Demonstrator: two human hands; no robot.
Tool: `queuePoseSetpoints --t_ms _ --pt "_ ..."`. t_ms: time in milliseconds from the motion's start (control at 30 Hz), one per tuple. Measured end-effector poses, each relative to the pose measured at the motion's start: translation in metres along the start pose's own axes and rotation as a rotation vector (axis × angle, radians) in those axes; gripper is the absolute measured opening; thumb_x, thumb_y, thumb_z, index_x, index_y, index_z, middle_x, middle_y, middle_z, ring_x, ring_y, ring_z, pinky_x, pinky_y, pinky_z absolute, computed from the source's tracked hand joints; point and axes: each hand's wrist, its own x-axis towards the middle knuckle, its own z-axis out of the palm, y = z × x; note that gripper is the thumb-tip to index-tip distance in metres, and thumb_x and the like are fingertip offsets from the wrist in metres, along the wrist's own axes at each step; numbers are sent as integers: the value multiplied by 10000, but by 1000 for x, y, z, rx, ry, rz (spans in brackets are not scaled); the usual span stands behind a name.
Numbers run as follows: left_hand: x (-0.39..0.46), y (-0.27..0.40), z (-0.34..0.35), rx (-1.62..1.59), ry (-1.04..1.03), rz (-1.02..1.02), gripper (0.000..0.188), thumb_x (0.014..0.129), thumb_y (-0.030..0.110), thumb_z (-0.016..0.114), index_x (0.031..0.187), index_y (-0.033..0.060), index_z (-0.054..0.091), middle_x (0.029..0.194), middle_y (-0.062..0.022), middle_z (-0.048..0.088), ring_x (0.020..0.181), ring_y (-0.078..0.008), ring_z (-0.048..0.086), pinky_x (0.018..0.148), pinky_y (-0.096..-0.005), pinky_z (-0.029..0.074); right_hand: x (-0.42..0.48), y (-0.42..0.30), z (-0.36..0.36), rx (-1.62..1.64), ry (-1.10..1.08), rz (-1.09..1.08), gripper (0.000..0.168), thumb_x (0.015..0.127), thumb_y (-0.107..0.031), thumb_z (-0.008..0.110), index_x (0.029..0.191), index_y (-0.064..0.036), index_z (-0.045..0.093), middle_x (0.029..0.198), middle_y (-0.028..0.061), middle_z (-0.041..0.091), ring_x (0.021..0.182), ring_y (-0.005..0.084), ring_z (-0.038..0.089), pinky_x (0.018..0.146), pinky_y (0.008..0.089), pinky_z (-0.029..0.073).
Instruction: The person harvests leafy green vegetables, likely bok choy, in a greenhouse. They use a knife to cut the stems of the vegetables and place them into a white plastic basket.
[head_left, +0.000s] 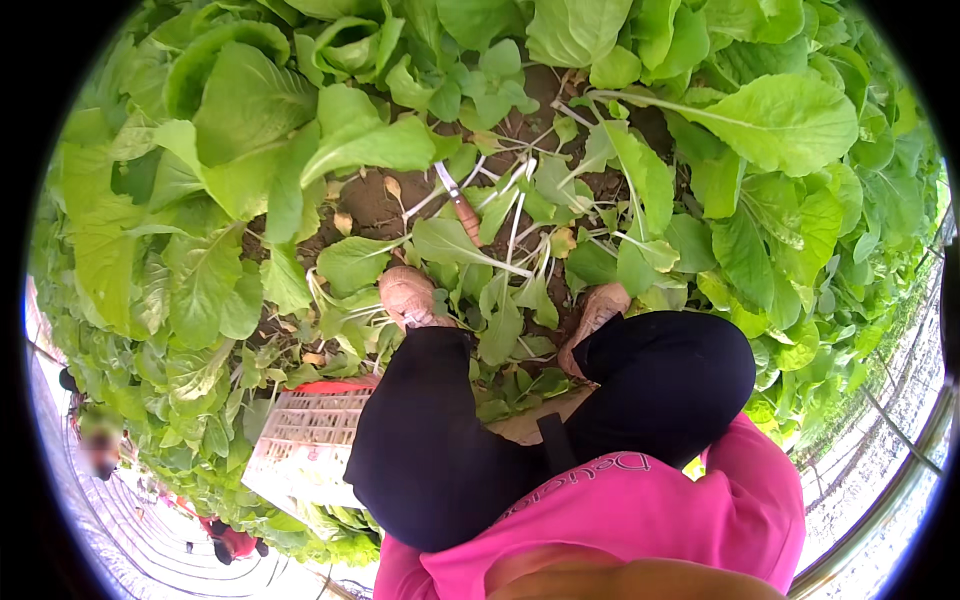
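Observation:
Neither of my hands is in view; only the pink sleeves show at the bottom. Before me a knife with a wooden handle (466, 217) lies on the ground among cut leaves, its blade pointing away from me. White leaf stalks and loose green leaves (450, 241) are scattered around it on brown soil (369, 201). Leafy green vegetable plants (255, 112) stand on the far side and to both sides. A large leaf (780, 124) spreads out at the upper right. My shoes (409, 296) rest among the leaves, just nearer to me than the knife.
A white plastic crate (307, 442) with a red rim stands beside my leg at the left, green leaves behind it. Other people (236, 544) are at the far lower left. Metal tubing (874, 517) and pale sheeting run along the right rim.

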Motion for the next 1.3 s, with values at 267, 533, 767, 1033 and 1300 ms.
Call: queuePoseSetpoints --t_ms 267,533,767,1033,1300 --pt "-7 34 -32 -96 64 170 387 954 277 394 1141 -18 560 1059 -79 605 929 -148 569 821 -289 448 3 2 22 -2 -1 -58 171 878 -122 567 959 17 626 853 18 643 705 77 578 640 220 474" --pt "6 65 -57 -268 123 545 380 951 270 395 1141 -15 559 1051 -77 606 926 -147 570 814 -285 451 8 40 48 10 61 -208 170 875 -118 568 958 19 626 853 21 645 704 78 579 639 221 476" --pt "-37 111 -99 -239 197 1078 375 948 264 395 1141 -12 559 1045 -74 607 922 -146 570 809 -281 454 -16 92 47 65 178 -255 169 872 -114 569 958 20 627 853 23 646 704 79 581 638 222 477" --pt "-100 130 -124 -922 -199 972 480 972 378 383 1148 -36 549 1085 -78 601 936 -145 584 833 -259 462 -30 143 38 207 299 -295 169 869 -110 571 957 23 628 854 25 647 703 81 582 637 224 478" --pt "-168 131 -162 -649 246 1279 325 952 210 471 1140 -44 545 1131 -135 585 1044 -195 552 918 -309 415 -63 64 -47 609 609 -759 172 860 -90 573 973 27 630 828 31 648 686 82 579 624 227 479"
